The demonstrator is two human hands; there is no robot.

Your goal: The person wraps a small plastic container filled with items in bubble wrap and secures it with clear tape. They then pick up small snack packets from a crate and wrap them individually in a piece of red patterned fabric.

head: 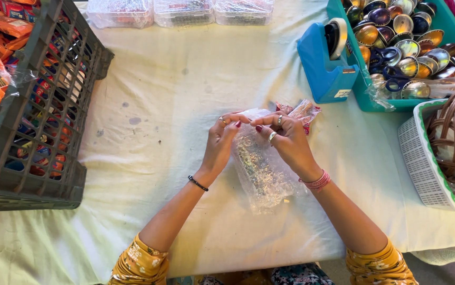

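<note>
- Yellow sleeves [140, 264] frame the shot; the clear plastic bag [262, 169] lies mid-table.
- Left hand [221, 141] and right hand [286, 138] pinch its top edge, seemingly closing it.
- Next: a firm fold, steady grip.
- Blue tape dispenser [325, 60] stands beyond, well apart.

You have a clear crinkled plastic bag [262, 169] lying lengthwise on the white cloth, small mixed items showing through it, its top end pinched up and its bottom end toward you
</note>
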